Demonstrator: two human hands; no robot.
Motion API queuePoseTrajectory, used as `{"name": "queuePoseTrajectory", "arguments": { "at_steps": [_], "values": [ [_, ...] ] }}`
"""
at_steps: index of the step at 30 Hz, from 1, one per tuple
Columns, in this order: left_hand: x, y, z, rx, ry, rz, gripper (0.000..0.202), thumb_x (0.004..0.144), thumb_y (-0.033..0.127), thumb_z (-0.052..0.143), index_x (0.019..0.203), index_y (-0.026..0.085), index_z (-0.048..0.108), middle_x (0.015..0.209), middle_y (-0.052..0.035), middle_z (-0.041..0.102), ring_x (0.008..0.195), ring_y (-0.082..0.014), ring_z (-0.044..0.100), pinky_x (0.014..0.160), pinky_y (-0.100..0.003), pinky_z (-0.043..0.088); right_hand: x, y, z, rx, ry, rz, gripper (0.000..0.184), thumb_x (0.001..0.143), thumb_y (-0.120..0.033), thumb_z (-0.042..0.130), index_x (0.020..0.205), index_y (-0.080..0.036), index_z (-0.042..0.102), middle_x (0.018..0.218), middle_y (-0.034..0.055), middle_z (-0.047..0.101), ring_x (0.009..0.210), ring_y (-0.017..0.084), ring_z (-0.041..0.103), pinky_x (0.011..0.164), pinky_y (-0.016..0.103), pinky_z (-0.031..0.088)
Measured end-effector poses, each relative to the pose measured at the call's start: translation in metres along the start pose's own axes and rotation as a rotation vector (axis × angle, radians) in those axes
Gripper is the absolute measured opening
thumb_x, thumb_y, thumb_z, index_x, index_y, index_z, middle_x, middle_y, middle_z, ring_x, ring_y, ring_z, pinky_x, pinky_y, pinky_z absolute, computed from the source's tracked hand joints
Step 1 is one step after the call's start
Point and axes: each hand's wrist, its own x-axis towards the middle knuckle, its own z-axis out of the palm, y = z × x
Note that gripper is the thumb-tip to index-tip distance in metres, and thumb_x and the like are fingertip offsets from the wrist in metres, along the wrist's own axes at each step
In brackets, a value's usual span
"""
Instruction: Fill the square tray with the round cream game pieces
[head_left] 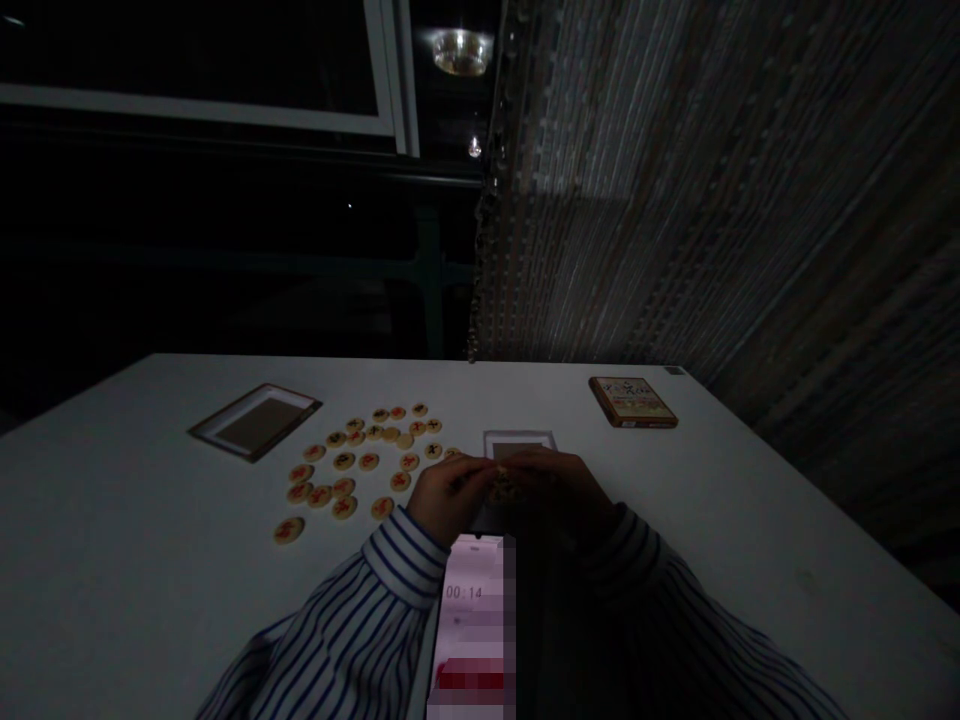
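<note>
My left hand (442, 498) and my right hand (559, 488) meet fingertip to fingertip over a small white-walled box (519, 436). Fingers on both sides are pinched together, but the dim light hides what, if anything, lies between them. Below the fingertips a cluster of small pale shapes (504, 490) shows in shadow, too dark to identify. Left of my hands, round Chinese chess pieces (368, 461) with red or black characters lie scattered on the white table (187, 560). A few are blank side up. One piece (452, 454) is partly covered by my left hand.
A lit phone (472, 610) showing 00:14 lies nearest me, below my hands. Back left is a shallow open box part (259, 420); back right, a closed printed box (632, 402). Beyond the table's far edge hang a string curtain (600, 250) and a dark window.
</note>
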Motion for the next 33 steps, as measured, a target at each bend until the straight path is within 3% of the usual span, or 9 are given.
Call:
{"name": "queuePoseTrajectory", "arguments": {
  "at_steps": [11, 20, 26, 33],
  "values": [
    [0.0006, 0.0021, 0.0008, -0.067, -0.039, -0.091, 0.020, 0.068, 0.030, 0.054, 0.077, 0.016, 0.064, 0.074, -0.0049, 0.064, 0.070, -0.0142, 0.057, 0.066, -0.027, 0.045, -0.0003, 0.0015, 0.0007, -0.004, 0.019, -0.042, 0.018, 0.075, -0.028, 0.049, 0.086, -0.020, 0.062, 0.080, 0.0020, 0.064, 0.074, 0.011, 0.058, 0.067, 0.024, 0.048],
    [0.0010, 0.0067, -0.0011, -0.146, -0.016, -0.182, 0.018, 0.067, 0.028, 0.054, 0.074, 0.014, 0.063, 0.070, -0.0045, 0.064, 0.067, -0.0142, 0.057, 0.063, -0.025, 0.045, -0.0019, 0.0033, 0.0017, -0.074, 0.100, 0.039, 0.018, 0.073, -0.025, 0.051, 0.086, -0.017, 0.061, 0.084, 0.0046, 0.064, 0.077, 0.013, 0.059, 0.068, 0.024, 0.048],
    [0.0011, 0.0017, -0.0008, -0.183, 0.073, -0.215, 0.018, 0.065, 0.029, 0.057, 0.073, 0.014, 0.063, 0.069, -0.0040, 0.064, 0.067, -0.0136, 0.057, 0.062, -0.024, 0.045, -0.0023, 0.0064, 0.0023, -0.057, 0.090, 0.063, 0.019, 0.074, -0.027, 0.050, 0.087, -0.019, 0.060, 0.086, 0.0030, 0.064, 0.078, 0.013, 0.059, 0.068, 0.024, 0.048],
    [0.0023, 0.0093, -0.0047, -0.212, 0.063, -0.267, 0.017, 0.064, 0.028, 0.057, 0.072, 0.014, 0.063, 0.066, -0.0030, 0.065, 0.063, -0.0122, 0.057, 0.059, -0.023, 0.046, -0.0015, 0.0042, 0.0014, -0.029, 0.051, 0.111, 0.019, 0.074, -0.026, 0.050, 0.088, -0.019, 0.060, 0.086, 0.0032, 0.064, 0.079, 0.013, 0.059, 0.070, 0.026, 0.048]
  ]
}}
